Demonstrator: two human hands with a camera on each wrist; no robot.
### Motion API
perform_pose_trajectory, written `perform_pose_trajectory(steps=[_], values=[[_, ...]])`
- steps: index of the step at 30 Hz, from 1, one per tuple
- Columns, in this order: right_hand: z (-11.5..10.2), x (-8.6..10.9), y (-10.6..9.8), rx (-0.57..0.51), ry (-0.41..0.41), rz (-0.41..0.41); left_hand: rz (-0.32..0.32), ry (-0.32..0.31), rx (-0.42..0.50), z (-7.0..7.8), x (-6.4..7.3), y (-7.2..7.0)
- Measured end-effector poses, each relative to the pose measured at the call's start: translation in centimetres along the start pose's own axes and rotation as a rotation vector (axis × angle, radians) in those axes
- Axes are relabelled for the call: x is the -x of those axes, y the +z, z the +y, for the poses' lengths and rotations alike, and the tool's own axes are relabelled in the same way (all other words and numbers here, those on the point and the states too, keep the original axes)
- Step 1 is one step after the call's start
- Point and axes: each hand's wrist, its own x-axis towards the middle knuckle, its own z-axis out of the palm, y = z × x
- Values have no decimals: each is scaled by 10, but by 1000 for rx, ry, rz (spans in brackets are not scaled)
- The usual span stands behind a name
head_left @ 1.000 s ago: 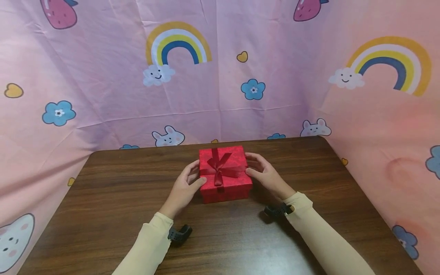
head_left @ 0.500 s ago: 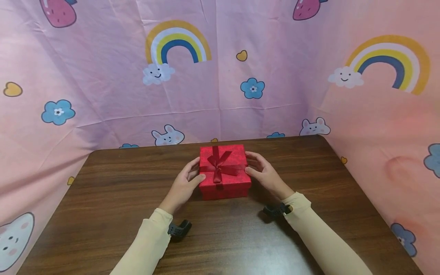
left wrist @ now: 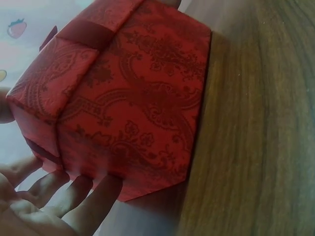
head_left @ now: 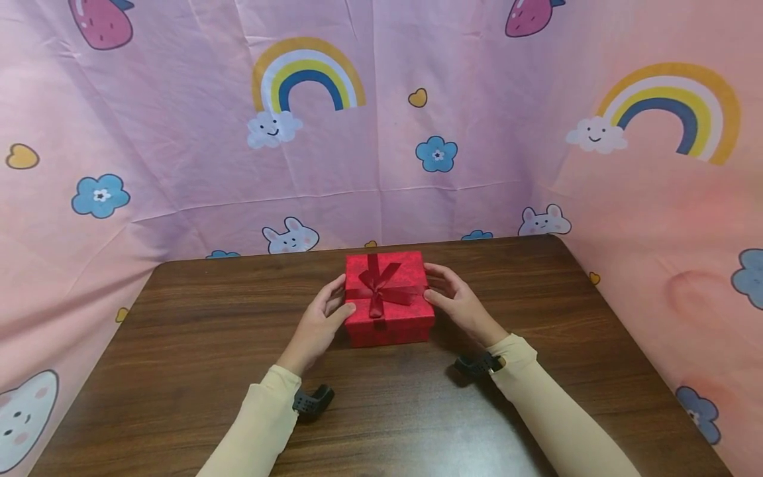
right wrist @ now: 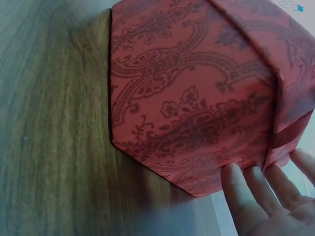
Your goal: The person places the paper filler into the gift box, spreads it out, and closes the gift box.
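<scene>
A square red gift box (head_left: pixel 390 317) with a floral pattern stands on the table, its lid on and a dark red ribbon bow (head_left: pixel 378 290) on top. My left hand (head_left: pixel 316 326) holds it from the left, thumb at the front corner of the lid. In the left wrist view, several fingertips of that hand (left wrist: pixel 64 199) meet the box side (left wrist: pixel 142 93). From the right, my right hand (head_left: pixel 465 306) holds the opposite side, thumb near the lid's edge. The right wrist view has its fingers (right wrist: pixel 236 191) against the box wall (right wrist: pixel 187 98).
The brown wood-grain table (head_left: pixel 208 344) runs back to a pink cloth backdrop (head_left: pixel 381 172) printed with rainbows, flowers and rabbits. Black wrist bands (head_left: pixel 312 401) sit below both cream sleeves (head_left: pixel 253 424).
Around half a second ago the gift box had shifted very slightly away from the front and straightened a little between both hands. Since then it has stayed nearly still.
</scene>
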Motion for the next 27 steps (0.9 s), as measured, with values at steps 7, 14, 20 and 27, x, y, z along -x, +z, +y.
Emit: perform_pose_trajectory(steps=[7,14,20,27], values=[[-1,0,-1,14,7,7,-15,-10,4,4,-1,0],[-1,1,-1,8,9,22,-52,-28,11,6,-5,-1],[-4,2,-5,-9,27,-1,-42,-24,-2,2,-7,-6],[-11,4,-22,106,-8,35,59,86,-156,-2,-6,-36]])
